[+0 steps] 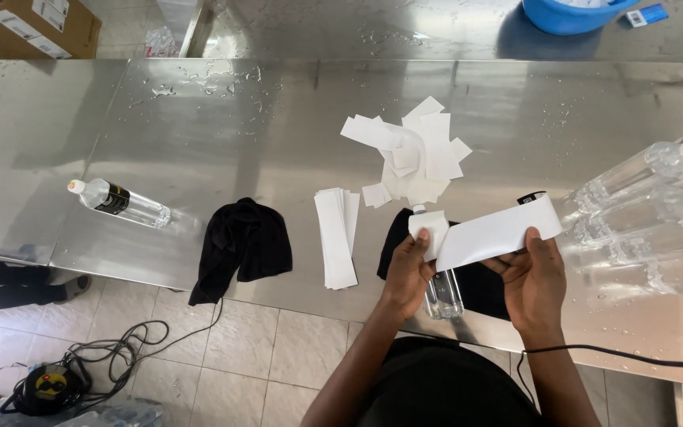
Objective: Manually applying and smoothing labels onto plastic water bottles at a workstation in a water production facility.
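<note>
Two bare hands meet over the near edge of a steel table (199, 119), both on one long white label strip (498, 232). The left hand (409, 273) has its fingers closed on the strip's left end, where a small flap folds up above the thumb; the right hand (533, 278) pinches the strip from below near its middle, thumb on the front face, so the right end juts free up toward the right. Under the strip a clear water bottle (443, 291) lies on a black cloth (480, 285), its cap end hidden behind the paper; whether the strip already touches the bottle is hard to tell. Just left lies a neat stack of white strips (336, 236), and beyond it a loose heap of white backing scraps (409, 150). A second black cloth (240, 245) hangs over the table edge, a labelled bottle (120, 202) lies well apart at the left, and several bare bottles (650, 209) are stacked at the right.
</note>
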